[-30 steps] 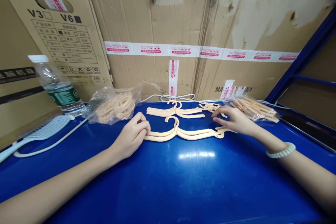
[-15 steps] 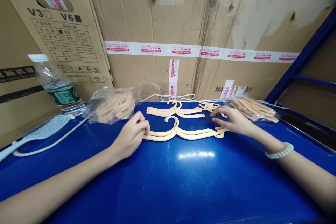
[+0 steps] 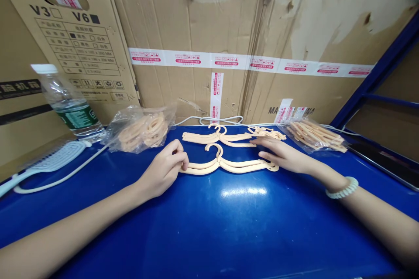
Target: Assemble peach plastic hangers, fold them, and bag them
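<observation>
A peach-coloured clothes hanger (image 3: 241, 167) lies on the blue tabletop, its hook pointing away from me. The fingers of my left hand (image 3: 166, 167) are closed on its left end. My right hand (image 3: 285, 153) hovers over the right end of this hanger, fingers stretched out and apart. Its fingertips reach the right tip of a second group of hangers (image 3: 198, 138) lying just behind; whether they touch it I cannot tell. Small peach plastic pieces (image 3: 266, 132) form a loose heap beyond my right fingers.
Clear bags of peach parts lie on both sides, the left bag (image 3: 144, 130) and the right bag (image 3: 316, 134). At the left are a water bottle (image 3: 72, 111) and a pale hairbrush (image 3: 55, 157). A white cable (image 3: 193, 118) runs along the cardboard wall (image 3: 183, 17); a dark flat object (image 3: 386, 165) lies far right.
My right hand has moved left and its fingers have straightened toward the rear hangers' tip. My left hand stays on the near hanger. The view has shifted slightly.
</observation>
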Available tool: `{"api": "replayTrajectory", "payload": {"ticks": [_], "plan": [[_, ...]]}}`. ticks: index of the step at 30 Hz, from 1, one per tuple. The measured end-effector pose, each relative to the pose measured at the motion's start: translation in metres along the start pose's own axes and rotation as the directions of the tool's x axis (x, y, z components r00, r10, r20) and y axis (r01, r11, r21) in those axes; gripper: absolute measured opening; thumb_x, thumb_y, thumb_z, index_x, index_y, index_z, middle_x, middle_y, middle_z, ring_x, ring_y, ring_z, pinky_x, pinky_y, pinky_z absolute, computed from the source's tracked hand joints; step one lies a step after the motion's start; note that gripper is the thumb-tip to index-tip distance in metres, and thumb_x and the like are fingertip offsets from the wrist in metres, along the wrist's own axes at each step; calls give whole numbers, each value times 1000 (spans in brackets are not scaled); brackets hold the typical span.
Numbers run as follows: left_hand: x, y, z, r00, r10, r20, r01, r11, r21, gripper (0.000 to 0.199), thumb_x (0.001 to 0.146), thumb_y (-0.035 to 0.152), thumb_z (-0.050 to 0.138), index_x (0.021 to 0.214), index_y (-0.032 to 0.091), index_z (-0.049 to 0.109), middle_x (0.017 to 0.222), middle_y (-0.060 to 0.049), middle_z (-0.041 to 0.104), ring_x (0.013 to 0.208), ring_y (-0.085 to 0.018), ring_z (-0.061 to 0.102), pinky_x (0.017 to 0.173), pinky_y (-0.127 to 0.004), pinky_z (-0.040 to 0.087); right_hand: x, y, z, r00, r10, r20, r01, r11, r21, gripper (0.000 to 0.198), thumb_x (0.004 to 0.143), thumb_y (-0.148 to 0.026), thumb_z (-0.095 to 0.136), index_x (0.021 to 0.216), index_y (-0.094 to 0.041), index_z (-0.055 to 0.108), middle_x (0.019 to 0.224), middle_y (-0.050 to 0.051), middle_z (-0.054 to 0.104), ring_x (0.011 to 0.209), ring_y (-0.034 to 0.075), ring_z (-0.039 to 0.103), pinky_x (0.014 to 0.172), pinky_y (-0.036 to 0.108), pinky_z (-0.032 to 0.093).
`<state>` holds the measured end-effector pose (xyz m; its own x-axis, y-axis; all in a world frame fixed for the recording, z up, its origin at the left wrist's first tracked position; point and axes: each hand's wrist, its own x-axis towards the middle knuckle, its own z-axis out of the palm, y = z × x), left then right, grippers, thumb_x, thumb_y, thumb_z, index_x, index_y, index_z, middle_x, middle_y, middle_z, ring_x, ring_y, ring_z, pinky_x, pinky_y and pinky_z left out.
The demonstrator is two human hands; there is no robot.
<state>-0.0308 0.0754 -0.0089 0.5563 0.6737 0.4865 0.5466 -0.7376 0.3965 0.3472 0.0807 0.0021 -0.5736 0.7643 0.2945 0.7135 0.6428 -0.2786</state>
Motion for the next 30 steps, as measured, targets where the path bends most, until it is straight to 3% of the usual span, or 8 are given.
{"api": "replayTrajectory", "payload": {"ticks": [4, 8, 14, 18, 24, 30], "plan": [[0, 1, -1, 1000, 10, 9, -10, 1000, -6, 33, 92, 11, 33, 71, 18, 58, 85, -2, 44, 75, -16, 48, 67, -31, 41, 5, 8, 5, 994, -6, -107, 1, 999, -50, 32, 93, -34, 53, 120, -21, 63, 114, 12, 67, 110, 29, 60, 96, 49, 47], [1, 3, -1, 1000, 7, -3, -7, 1000, -9, 32, 93, 13, 33, 72, 18, 56, 85, -2, 45, 75, -17, 48, 68, -31, 42, 13, 14, 9, 992, -13, -129, -2, 994, -111, 22, 90, -28, 55, 106, -19, 69, 97, 11, 70, 95, 28, 62, 87, 47, 49], [0, 6, -2, 998, 18, -55, -18, 1000, 9, 32, 93, 13, 34, 72, 19, 58, 83, -3, 46, 73, -17, 47, 66, -32, 42, 20, 10, 10, 987, 2, -163, -21, 993, -118, 10, 85, -23, 60, 82, -21, 69, 83, 8, 69, 86, 27, 62, 80, 43, 49], [0, 6, -2, 996, 22, -87, -21, 1000, 18, 29, 96, 16, 32, 78, 19, 55, 84, -3, 48, 73, -17, 47, 65, -31, 41, 17, 3, 7, 973, 31, -229, -55, 993, -100, 9, 86, -25, 59, 80, -21, 65, 80, 7, 67, 79, 24, 62, 74, 39, 50], [1, 5, 0, 989, 19, -146, -8, 997, 73, 13, 94, 19, 42, 100, 20, 53, 98, -5, 52, 89, -20, 53, 80, -33, 46, 10, -8, -3, 893, 60, -445, -63, 998, 8, 14, 86, -32, 60, 76, -21, 61, 77, 6, 66, 71, 22, 60, 67, 35, 49], [2, 4, 1, 976, 33, -215, -9, 994, 108, 34, 95, 20, 46, 129, 19, 43, 130, -12, 47, 124, -26, 46, 103, -43, 40, 7, -23, -11, 807, 187, -561, -99, 978, 183, 20, 83, -39, 66, 73, -22, 62, 73, 5, 66, 70, 21, 61, 63, 34, 51]]}}
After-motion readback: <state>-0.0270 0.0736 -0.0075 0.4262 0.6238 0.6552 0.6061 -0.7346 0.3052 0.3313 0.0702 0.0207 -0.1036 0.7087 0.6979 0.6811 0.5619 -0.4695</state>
